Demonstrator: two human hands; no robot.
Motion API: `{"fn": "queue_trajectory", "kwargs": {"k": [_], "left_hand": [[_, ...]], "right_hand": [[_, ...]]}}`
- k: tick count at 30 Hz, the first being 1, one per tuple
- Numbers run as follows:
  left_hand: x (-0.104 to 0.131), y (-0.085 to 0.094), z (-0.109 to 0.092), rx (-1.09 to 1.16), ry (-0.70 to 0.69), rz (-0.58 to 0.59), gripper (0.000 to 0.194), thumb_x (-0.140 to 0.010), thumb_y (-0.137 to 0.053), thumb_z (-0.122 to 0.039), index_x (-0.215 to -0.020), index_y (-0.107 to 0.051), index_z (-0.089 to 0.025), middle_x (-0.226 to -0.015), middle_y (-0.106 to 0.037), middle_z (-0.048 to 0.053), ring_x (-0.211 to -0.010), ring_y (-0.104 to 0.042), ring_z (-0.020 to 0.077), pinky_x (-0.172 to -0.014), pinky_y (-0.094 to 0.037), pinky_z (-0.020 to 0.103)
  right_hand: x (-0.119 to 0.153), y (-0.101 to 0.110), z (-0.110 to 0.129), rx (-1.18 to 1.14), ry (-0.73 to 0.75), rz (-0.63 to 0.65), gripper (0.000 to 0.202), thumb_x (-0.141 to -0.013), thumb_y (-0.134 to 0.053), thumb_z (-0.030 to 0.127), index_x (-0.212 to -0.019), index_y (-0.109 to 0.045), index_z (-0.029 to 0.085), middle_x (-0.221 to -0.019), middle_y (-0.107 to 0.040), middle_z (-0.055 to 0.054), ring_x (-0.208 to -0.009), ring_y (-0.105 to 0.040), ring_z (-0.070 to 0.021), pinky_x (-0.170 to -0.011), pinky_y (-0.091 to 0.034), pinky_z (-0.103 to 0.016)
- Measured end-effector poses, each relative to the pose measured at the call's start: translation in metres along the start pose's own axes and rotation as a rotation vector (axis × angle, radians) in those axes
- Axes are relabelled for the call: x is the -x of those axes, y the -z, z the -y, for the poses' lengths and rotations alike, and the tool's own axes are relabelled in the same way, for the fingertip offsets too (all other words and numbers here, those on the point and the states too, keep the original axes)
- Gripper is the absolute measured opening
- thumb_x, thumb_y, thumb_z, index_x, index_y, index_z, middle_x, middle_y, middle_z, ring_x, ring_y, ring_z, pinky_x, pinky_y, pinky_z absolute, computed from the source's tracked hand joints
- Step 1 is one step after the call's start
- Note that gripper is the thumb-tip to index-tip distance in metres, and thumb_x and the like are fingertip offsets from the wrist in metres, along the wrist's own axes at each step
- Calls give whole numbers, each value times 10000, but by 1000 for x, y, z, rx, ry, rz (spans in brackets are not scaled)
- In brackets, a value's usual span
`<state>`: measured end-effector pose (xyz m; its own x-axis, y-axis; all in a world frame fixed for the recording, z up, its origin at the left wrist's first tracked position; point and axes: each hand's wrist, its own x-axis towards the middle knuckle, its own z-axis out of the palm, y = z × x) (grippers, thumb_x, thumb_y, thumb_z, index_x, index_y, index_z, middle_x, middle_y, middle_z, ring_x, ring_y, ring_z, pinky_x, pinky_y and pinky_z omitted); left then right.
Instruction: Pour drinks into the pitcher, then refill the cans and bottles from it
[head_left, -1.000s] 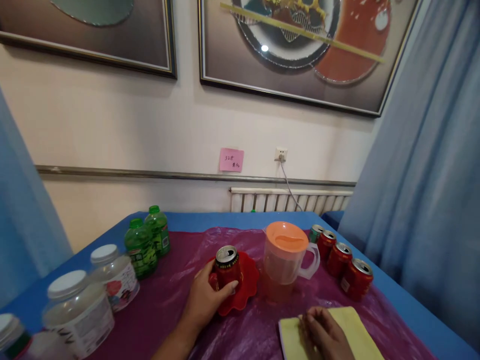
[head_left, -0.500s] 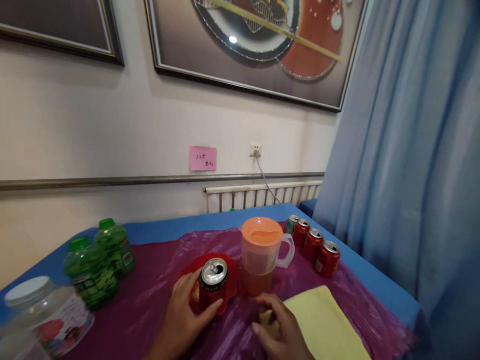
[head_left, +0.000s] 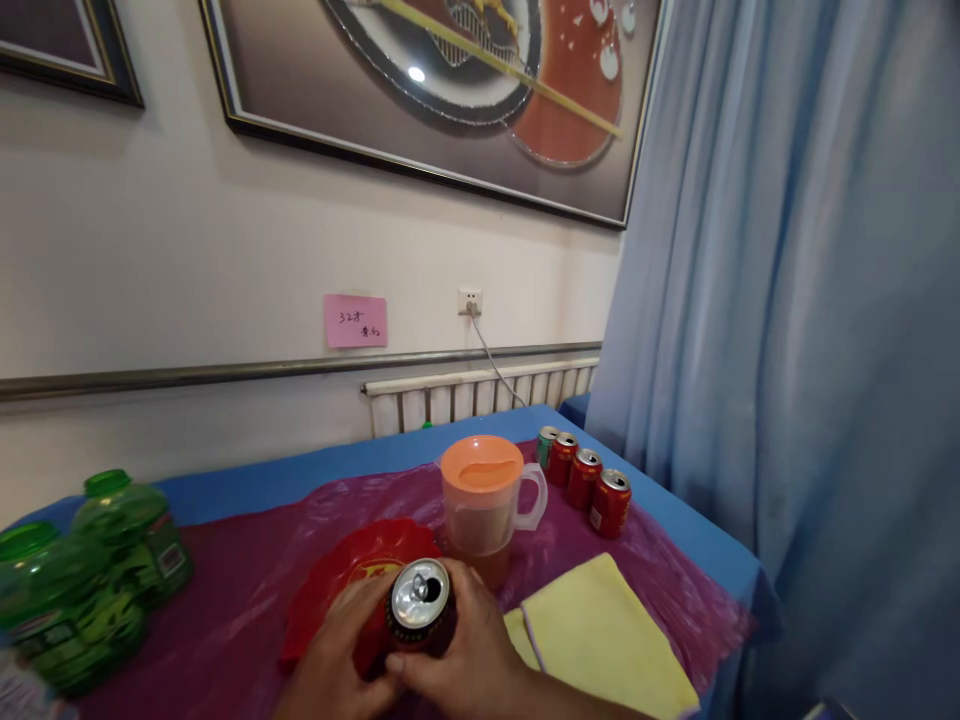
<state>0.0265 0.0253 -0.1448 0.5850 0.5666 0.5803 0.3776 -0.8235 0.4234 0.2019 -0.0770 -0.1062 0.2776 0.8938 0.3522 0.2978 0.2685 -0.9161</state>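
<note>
Your left hand point(head_left: 341, 650) and your right hand point(head_left: 476, 635) were together, both clamped around one opened drink can point(head_left: 420, 598) from its two sides. The can showed its silver top, with the tab beside the dark hole. It was in front of the red plate point(head_left: 319, 585), near to its edge; whether its bottom touched something, I could not tell, because your hands covered it. Just behind your right hand stood the pitcher point(head_left: 480, 515) with its orange lid point(head_left: 478, 462). To the right, a folded yellow cloth point(head_left: 611, 635) lay on the purple sheet point(head_left: 225, 560). Farther back stood a row of four cans point(head_left: 583, 484), and at left two green bottles point(head_left: 131, 530).
</note>
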Motion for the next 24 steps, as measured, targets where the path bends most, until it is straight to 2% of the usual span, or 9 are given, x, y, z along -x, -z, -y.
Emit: {"fn": "queue_trajectory", "kwargs": {"k": [3,5,8,10,13,15,17,19,24], "left_hand": [[0,1,-1,0,8,11,840,-686,-816,-499,-1442,-493,-325,-1412,-632,75,-1245,-641,306,-1020,-558,402],[-2,4,-3,-30,31,-19,826,-680,-813,-527,-1429,-514,-345,-1405,-643,56,-1243,-645,309,-1013,-562,417],[-5,8,-7,-75,83,-44,677,-744,-756,-507,-1375,-571,-345,-1341,-691,40,-1193,-680,293,-993,-575,416],[-7,10,-9,-91,109,-49,610,-770,-734,-489,-1343,-598,-330,-1307,-712,40,-1174,-692,287,-987,-579,413],[-8,10,-9,-96,98,-98,563,-782,-723,-483,-1310,-615,-322,-1269,-733,38,-1126,-718,282,-959,-596,400],[-9,9,-6,-88,71,-126,545,-791,-715,-481,-1304,-609,-330,-1243,-745,27,-1085,-737,272,-942,-606,388],[-9,8,1,-87,53,-136,531,-801,-704,-479,-1304,-602,-339,-1219,-755,19,-1058,-748,264,-924,-615,376],[-9,5,9,-91,61,-132,525,-814,-690,-475,-1312,-597,-335,-1218,-756,23,-1059,-747,263,-920,-616,363],[-7,1,19,-116,96,-157,500,-825,-669,-492,-1286,-613,-307,-1193,-765,40,-1037,-755,265,-896,-621,349]], "right_hand": [[8,18,0,-43,44,-75,612,-578,-844,213,-1157,-646,227,-1126,-725,-55,-1050,-681,-280,-950,-544,-408],[18,44,-3,-52,51,-157,588,-624,-816,254,-1182,-633,224,-1154,-731,-62,-1076,-684,-274,-935,-554,-376],[33,105,-14,76,10,-344,563,-693,-793,339,-1216,-625,215,-1212,-723,-83,-1120,-674,-277,-953,-544,-368],[39,152,-27,173,-46,-490,607,-684,-799,418,-1217,-622,191,-1199,-728,-105,-1096,-682,-299,-958,-535,-399],[41,215,-56,324,-192,-653,633,-666,-783,526,-1175,-628,182,-1128,-752,-108,-1024,-700,-324,-871,-551,-410],[39,245,-79,437,-266,-703,598,-654,-763,570,-1102,-640,193,-1053,-764,-103,-960,-710,-334,-812,-547,-408],[36,263,-99,516,-289,-716,582,-655,-744,591,-1070,-637,197,-1004,-764,-97,-929,-712,-342,-801,-534,-418],[32,271,-115,537,-299,-694,582,-668,-727,598,-1072,-630,190,-994,-761,-99,-916,-714,-343,-798,-528,-423],[22,268,-133,540,-274,-672,612,-700,-709,605,-1110,-617,160,-1043,-747,-131,-930,-706,-334,-808,-529,-413]]}}
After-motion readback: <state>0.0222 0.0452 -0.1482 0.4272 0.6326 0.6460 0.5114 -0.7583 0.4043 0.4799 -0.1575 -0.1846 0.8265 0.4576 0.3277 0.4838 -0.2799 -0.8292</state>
